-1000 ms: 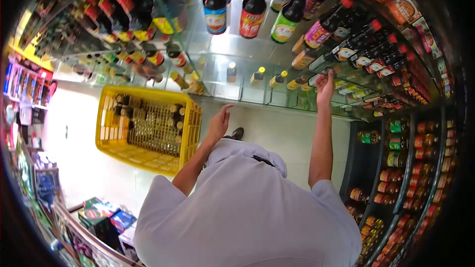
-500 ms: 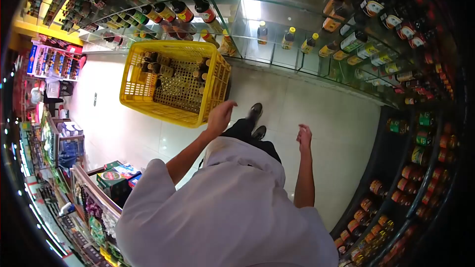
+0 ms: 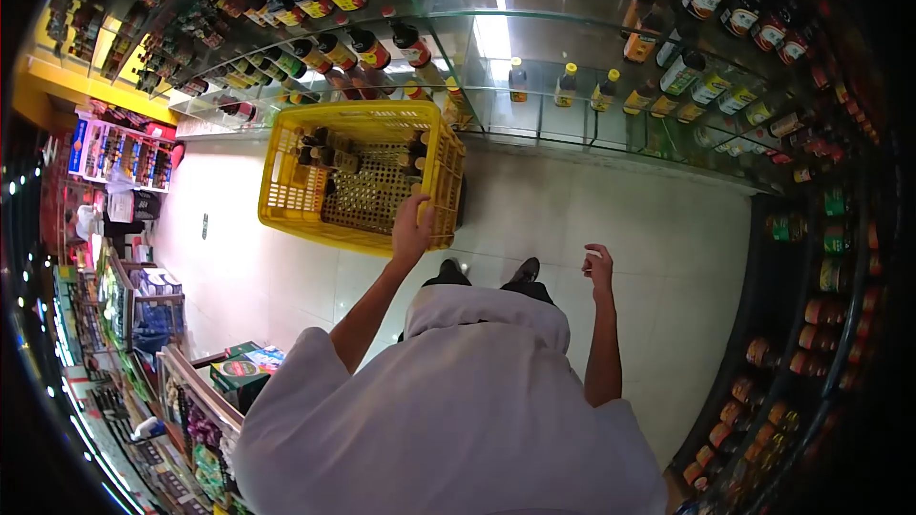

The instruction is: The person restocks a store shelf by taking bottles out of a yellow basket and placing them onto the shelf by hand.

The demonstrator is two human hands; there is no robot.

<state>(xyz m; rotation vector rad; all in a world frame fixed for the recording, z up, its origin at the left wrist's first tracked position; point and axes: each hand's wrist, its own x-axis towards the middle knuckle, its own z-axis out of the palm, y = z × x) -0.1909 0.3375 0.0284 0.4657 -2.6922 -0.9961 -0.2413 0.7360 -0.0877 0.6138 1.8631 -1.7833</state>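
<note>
My left hand (image 3: pixel 412 229) is at the near right corner of a yellow crate (image 3: pixel 329 236), fingers partly spread, with nothing seen in it. Whether it touches the rim is unclear. Dark bottles (image 3: pixel 326 154) stand in two groups inside the crate, at its left and right sides. Over the tiled floor, to the right of my body, my right hand (image 3: pixel 598 263) hangs with its fingers slightly bent and apart, holding nothing. Small yellow-capped bottles (image 3: pixel 565 86) line the lower glass shelf ahead.
Glass shelves (image 3: pixel 534 133) with many sauce bottles run across the front. A dark rack (image 3: pixel 754 324) of jars stands on the right. Boxes (image 3: pixel 239 372) sit at the lower left. A colourful display (image 3: pixel 119 153) is at the far left.
My right hand has come down from the glass shelf to beside my body. My left hand has reached the crate's near corner. The view and my feet have shifted toward the crate.
</note>
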